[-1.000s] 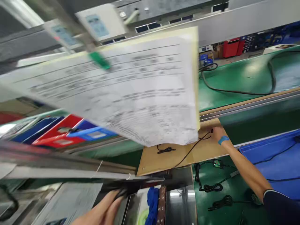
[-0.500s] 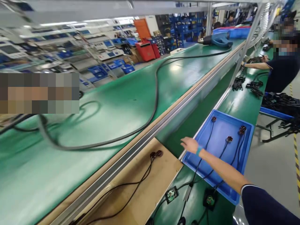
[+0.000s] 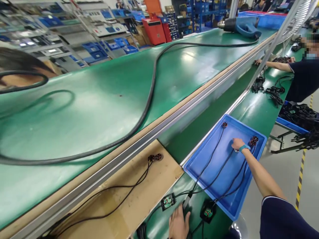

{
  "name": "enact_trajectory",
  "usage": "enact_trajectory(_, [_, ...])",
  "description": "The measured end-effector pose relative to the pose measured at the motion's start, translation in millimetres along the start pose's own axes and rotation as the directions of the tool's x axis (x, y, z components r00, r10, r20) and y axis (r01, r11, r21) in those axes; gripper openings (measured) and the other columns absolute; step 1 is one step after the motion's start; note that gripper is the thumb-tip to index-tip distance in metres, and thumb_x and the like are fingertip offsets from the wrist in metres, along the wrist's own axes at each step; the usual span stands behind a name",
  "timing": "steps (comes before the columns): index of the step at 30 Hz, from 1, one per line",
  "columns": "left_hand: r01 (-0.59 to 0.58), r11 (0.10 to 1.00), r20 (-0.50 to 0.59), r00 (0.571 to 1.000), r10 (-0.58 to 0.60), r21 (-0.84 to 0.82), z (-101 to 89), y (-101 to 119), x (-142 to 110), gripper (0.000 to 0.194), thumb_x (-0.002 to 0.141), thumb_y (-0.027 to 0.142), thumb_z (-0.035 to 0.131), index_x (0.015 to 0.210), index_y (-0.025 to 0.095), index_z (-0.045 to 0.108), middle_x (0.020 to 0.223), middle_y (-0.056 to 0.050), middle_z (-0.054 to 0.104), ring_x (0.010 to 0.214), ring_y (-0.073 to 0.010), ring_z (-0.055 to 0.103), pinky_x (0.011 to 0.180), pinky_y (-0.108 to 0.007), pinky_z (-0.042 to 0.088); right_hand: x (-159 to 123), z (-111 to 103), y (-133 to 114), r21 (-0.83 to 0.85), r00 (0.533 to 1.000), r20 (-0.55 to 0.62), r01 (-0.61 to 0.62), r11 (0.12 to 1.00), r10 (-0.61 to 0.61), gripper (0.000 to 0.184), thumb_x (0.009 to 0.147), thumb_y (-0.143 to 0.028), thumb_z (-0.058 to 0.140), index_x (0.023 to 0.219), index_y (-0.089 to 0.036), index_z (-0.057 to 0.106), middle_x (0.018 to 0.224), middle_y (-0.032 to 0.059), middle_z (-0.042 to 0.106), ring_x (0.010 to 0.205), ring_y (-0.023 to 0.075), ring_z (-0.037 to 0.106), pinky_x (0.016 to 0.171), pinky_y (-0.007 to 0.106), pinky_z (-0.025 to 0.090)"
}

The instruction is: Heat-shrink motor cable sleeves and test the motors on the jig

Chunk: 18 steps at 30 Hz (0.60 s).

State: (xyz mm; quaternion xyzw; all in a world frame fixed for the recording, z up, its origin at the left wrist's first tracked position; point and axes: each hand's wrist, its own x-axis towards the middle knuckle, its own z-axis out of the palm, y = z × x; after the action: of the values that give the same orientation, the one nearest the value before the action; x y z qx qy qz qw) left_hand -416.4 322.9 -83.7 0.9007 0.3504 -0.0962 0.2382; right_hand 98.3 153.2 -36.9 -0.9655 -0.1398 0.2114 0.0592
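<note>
My right hand [image 3: 238, 144] is over the blue tray [image 3: 196, 165], its fingers closed on the small round end of a black cable [image 3: 225, 163]; most of that end is hidden under the fingers. My left hand [image 3: 178, 223] lies at the bottom with fingers stretched out and thumb apart, beside a grey sleeve [image 3: 187, 199] on another cable. Close to it are two small square black housings with green boards inside, one housing [image 3: 167, 201] to its left and another housing [image 3: 207, 211] to its right. Several round dark cable ends [image 3: 254, 140] rest in the tray.
On the left, a brown board [image 3: 139, 196] carries two cables with round ends [image 3: 155, 157]. A raised green belt [image 3: 112, 113] holds a thick black cord [image 3: 151, 89] and a blue heat gun [image 3: 239, 26]. Another person [image 3: 307, 73] works at far right, beside piled cables [image 3: 304, 116].
My right hand has moved right and down from the tray's left edge onto a round cable end. My left hand has come into view at the bottom. The camera has shifted slightly.
</note>
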Motion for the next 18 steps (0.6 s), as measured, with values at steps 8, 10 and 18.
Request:
enact_trajectory(8, [0.120, 0.950, -0.122, 0.979, -0.161, -0.290, -29.0, -1.5, -28.8, 0.033, 0.097, 0.041, 0.040, 0.107, 0.023, 0.065, 0.101, -0.011, 0.078, 0.091, -0.0283, 0.075, 0.075, -0.034, 0.056, 94.8, -22.9, -62.0, 0.056, 0.994, -0.112, 0.022, 0.998, -0.016, 0.077, 0.078, -0.016, 0.065, 0.148, -0.005, 0.035, 0.136, 0.0298, 0.048, 0.118, 0.0323, 0.056, 0.099, 0.041, 0.041])
enact_trajectory(10, [0.084, 0.906, -0.220, 0.957, -0.190, -0.416, -47.4, 6.6, -43.2, 0.031, 0.095, 0.047, 0.045, 0.096, 0.024, 0.066, 0.095, -0.008, 0.078, 0.086, -0.0248, 0.075, 0.076, -0.032, 0.056, 91.9, -20.4, -68.9, 0.088, 0.989, -0.145, 0.049, 0.995, -0.036, 0.062, 0.081, -0.021, 0.066, 0.138, -0.005, 0.046, 0.130, 0.0282, 0.054, 0.114, 0.0308, 0.058, 0.096, 0.039, 0.043])
enact_trajectory(18, [0.047, 0.771, -0.378, 0.852, -0.362, -0.635, -99.2, 27.0, -91.4, 0.033, 0.095, 0.048, 0.051, 0.083, 0.020, 0.063, 0.073, -0.001, 0.064, 0.064, -0.0162, 0.058, 0.062, -0.027, 0.047, 23.1, -11.5, -80.5, 0.351, 0.867, -0.496, 0.149, 0.925, 0.048, 0.048, 0.089, -0.046, 0.056, 0.121, -0.011, 0.045, 0.109, 0.0172, 0.063, 0.100, 0.0244, 0.063, 0.087, 0.036, 0.051])
